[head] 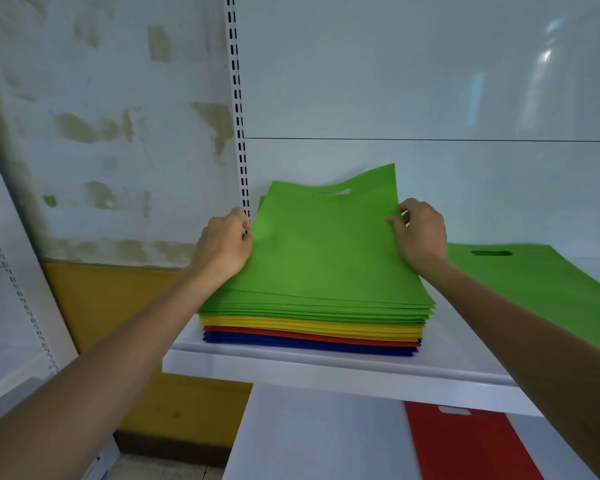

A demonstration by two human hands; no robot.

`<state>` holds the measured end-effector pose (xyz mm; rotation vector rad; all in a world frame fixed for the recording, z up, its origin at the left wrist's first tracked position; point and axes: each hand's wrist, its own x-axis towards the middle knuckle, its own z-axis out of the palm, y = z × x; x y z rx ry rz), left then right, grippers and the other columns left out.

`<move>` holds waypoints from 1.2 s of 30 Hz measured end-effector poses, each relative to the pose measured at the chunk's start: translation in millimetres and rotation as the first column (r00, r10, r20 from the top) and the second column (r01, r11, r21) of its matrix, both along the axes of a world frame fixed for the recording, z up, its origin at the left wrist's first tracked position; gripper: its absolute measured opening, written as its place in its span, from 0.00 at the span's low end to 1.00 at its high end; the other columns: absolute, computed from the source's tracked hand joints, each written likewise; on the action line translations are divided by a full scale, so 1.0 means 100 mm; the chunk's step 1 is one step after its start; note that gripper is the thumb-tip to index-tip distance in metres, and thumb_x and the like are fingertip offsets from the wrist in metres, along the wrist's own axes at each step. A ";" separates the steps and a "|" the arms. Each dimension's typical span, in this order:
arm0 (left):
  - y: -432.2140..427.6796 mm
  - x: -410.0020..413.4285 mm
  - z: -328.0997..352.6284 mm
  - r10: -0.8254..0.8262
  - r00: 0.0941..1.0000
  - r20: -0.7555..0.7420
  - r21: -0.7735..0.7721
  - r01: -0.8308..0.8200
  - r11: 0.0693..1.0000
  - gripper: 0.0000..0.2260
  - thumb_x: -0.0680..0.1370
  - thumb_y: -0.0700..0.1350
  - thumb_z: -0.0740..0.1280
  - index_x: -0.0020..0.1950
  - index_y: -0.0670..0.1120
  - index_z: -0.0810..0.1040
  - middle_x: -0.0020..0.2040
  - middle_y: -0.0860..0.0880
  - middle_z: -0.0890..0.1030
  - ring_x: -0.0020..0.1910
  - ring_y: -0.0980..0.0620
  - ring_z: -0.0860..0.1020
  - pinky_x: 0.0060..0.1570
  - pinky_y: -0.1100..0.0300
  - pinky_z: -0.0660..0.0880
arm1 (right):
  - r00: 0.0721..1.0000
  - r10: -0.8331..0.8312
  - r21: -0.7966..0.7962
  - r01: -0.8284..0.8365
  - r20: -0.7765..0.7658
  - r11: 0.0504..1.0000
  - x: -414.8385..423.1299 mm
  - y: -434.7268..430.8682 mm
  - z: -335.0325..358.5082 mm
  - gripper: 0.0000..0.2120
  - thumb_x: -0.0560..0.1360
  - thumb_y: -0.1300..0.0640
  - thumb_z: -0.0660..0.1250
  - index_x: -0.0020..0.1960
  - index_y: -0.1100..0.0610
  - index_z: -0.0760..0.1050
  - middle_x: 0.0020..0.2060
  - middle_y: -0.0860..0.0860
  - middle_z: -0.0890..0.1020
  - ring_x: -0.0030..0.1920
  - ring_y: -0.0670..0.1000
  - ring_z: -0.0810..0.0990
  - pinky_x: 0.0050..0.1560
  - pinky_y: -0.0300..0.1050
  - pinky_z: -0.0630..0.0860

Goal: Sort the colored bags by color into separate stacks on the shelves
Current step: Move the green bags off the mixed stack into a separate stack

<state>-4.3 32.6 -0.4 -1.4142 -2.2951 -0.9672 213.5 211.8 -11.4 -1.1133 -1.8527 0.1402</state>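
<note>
I read the view from the largest item down. The white back panel (430, 81) of the shelving fills the field from 12 to 3 o'clock, with a patchy painted wall (101, 133) from 9 to 11 o'clock. The upper shelf (326, 372) runs across the centre toward 4 o'clock, and the lower shelf (309, 438) sits beneath it at 6 o'clock. On the upper shelf, at the centre of the view, stands the mixed stack (312, 325) of flat bags: green layers on top, then yellow, then red, with dark blue at the bottom. The top green bag (326, 251) is raised at its far end — the handle cut-out points to 12 o'clock — while its near edge lies on the stack. A separate green bag (534, 282) lies flat on the same shelf at 3 to 4 o'clock, apart from the stack. A red bag (465, 445) lies on the lower shelf at 5 o'clock. The left hand (222, 244) is at the 9 o'clock edge of the top green bag, fingers curled together around that edge. The right hand (421, 233) is at the 3 o'clock edge, thumb on the upper face and fingers curled behind — a pinch on the fabric. A slotted upright (238, 98) runs from 12 o'clock down to the left hand.
</note>
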 end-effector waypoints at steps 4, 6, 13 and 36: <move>0.11 0.21 0.11 -0.091 0.995 -0.039 0.032 0.092 0.995 0.10 0.78 0.37 0.60 0.56 0.41 0.78 0.52 0.40 0.82 0.54 0.42 0.78 0.56 0.53 0.72 | 0.995 0.056 0.045 -0.052 -0.084 0.998 0.20 0.02 0.05 0.13 0.76 0.61 0.65 0.59 0.63 0.69 0.45 0.61 0.79 0.47 0.59 0.76 0.45 0.49 0.71; 0.19 0.37 0.17 -0.115 0.992 -0.050 0.016 0.116 0.993 0.12 0.79 0.37 0.59 0.56 0.42 0.80 0.57 0.42 0.80 0.57 0.43 0.77 0.61 0.54 0.71 | 0.996 0.054 0.084 -0.048 -0.066 0.995 0.38 0.09 0.10 0.09 0.76 0.61 0.65 0.54 0.63 0.73 0.46 0.60 0.80 0.46 0.58 0.77 0.46 0.49 0.72; 0.66 1.25 0.33 -0.241 0.970 -0.025 -0.068 0.239 0.969 0.16 0.79 0.44 0.61 0.66 0.41 0.72 0.67 0.43 0.73 0.54 0.49 0.77 0.61 0.57 0.67 | 0.997 0.031 0.087 -0.037 0.071 0.996 1.33 0.41 0.30 0.17 0.76 0.60 0.64 0.63 0.63 0.73 0.58 0.59 0.76 0.57 0.57 0.75 0.58 0.47 0.69; 1.40 2.99 -0.56 -0.159 0.986 0.043 -0.460 0.161 0.873 0.16 0.76 0.54 0.61 0.53 0.43 0.77 0.54 0.44 0.74 0.52 0.45 0.74 0.49 0.53 0.73 | 0.858 0.112 -0.384 0.105 0.502 0.917 3.07 1.12 -0.32 0.18 0.76 0.56 0.61 0.62 0.65 0.73 0.60 0.60 0.75 0.60 0.59 0.73 0.61 0.48 0.71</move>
